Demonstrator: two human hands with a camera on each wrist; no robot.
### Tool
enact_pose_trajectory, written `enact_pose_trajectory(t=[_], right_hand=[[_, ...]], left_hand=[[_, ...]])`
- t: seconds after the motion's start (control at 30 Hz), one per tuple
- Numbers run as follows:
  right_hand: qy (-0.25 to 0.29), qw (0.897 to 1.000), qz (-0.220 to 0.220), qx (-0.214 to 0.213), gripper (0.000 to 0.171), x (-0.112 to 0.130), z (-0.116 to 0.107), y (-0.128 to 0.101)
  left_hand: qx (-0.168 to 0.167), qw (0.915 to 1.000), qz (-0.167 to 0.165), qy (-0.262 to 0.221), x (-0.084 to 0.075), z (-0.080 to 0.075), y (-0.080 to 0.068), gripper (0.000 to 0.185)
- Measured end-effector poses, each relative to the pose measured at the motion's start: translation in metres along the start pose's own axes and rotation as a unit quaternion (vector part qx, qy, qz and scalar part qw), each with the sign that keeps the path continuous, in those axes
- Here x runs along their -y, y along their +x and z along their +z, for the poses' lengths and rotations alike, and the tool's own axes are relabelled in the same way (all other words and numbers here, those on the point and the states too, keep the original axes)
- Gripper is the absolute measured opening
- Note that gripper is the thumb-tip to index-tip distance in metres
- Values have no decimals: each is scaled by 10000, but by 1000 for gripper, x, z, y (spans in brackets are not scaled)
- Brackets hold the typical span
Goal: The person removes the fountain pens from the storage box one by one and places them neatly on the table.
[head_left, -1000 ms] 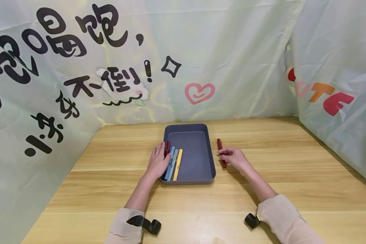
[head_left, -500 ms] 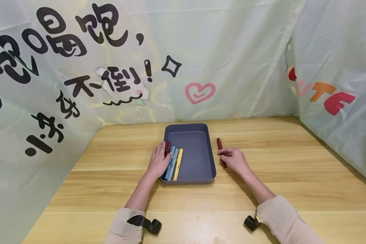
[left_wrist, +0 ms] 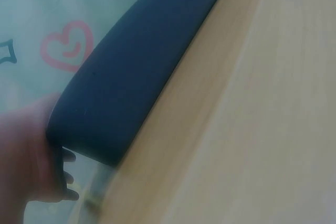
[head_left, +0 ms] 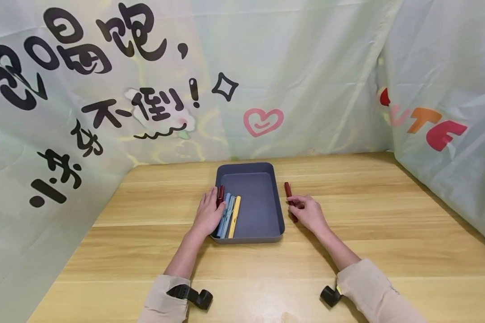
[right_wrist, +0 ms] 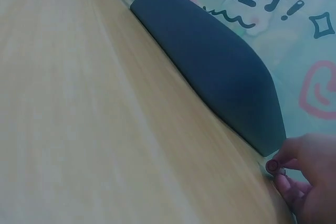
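Observation:
A shallow dark grey-blue tray lies on the wooden table. My left hand grips its left wall, thumb over the rim and fingers outside. Inside, along that wall, lie a dark red pen, blue pens and a yellow pen, the red one partly behind the hand. Just right of the tray, my right hand pinches another dark red pen between thumb and fingers. The right wrist view shows the round end of this pen low beside the tray's corner.
A printed cloth with large black characters and a pink heart hangs behind the table and along its sides. Both sleeved wrists carry small black cameras, the left camera and the right camera.
Almost nothing moves. The whole head view shifts very slightly to the left; the left hand stays on the tray wall and the right hand on the dark red pen.

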State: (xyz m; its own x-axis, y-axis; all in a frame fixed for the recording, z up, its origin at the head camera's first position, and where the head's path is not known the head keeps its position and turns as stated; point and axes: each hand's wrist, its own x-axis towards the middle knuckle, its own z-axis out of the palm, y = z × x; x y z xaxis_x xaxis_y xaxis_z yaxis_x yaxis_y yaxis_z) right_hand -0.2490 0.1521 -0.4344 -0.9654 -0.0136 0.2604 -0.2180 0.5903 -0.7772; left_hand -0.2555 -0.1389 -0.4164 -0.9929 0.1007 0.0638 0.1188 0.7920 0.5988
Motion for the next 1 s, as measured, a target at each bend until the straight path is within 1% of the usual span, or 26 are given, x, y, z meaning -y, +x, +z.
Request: enact_pose_trajectory(t=[0.4,0.63,0.83,1.0], right_hand=[[-7,10000,84,39,25,0,2,-1],[11,10000,31,0,24,2,2,-2],[162,9996,231,-21,23,2,1,-2],[230,9991,314,-190,22,3,0,-3]], left_hand=[[-11,10000,-1,-44,2,1,-1,62],[-37,10000,-7,-20,2,1,-1,62],[-30,10000,5,-30,2,1,-1,62],[-75,9999,75,-84,0,-1,-1,62]])
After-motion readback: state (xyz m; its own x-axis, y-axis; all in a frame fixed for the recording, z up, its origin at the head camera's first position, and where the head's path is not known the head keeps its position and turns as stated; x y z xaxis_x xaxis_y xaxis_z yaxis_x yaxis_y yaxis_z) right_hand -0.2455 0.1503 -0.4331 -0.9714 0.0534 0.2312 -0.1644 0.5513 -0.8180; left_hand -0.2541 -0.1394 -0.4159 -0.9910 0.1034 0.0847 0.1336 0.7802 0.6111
